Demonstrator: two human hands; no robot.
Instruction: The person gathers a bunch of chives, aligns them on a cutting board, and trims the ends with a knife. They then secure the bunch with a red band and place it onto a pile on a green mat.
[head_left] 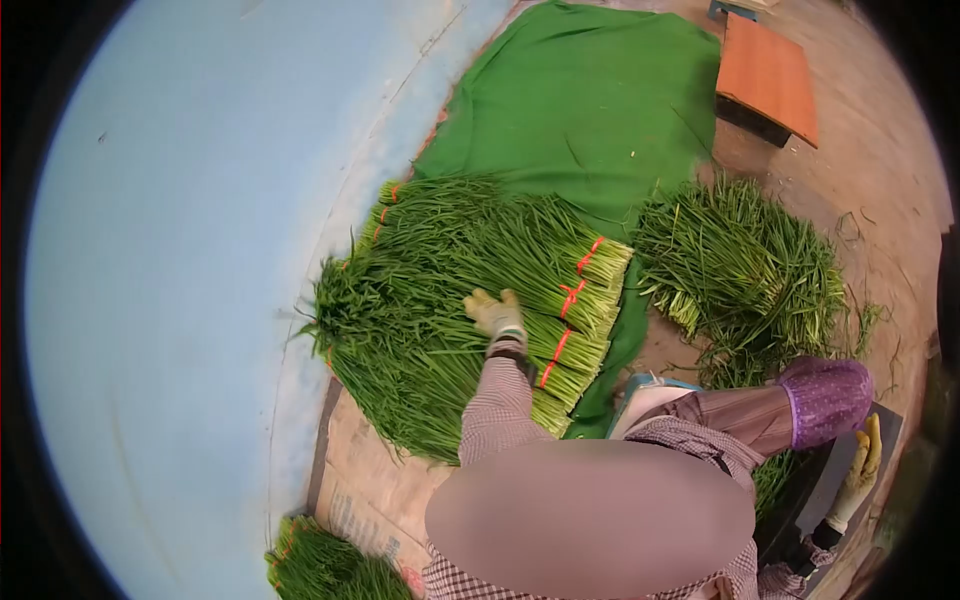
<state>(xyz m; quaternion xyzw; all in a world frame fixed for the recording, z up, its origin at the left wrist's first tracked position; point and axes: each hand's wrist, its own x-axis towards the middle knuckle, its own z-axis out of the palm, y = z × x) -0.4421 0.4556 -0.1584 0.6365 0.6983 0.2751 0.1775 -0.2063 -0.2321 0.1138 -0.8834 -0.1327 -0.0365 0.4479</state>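
Note:
My left hand (pixel 495 312), in a pale yellow work glove, rests with its fingers spread on the leaves of a large pile of bundled chives (pixel 440 260). Nothing is gripped in it. Orange-red ties (pixel 570 298) hold several bundles around their pale stalks, which line up along the pile's right side. Other tied ends show on the left, by the wall. Far off at lower right, my right hand (pixel 858 475), also gloved, has its fingers stretched out over a dark grey board (pixel 885 430). I see nothing held there.
Loose chives (pixel 745 260) lie heaped on the floor to the right. A green cloth (pixel 590 90) extends beyond the bundles, beside a blue wall (pixel 200 250). An orange-brown board (pixel 768 75) stands at upper right. More bundled chives (pixel 330 565) lie at lower left near brown sacking (pixel 370 485).

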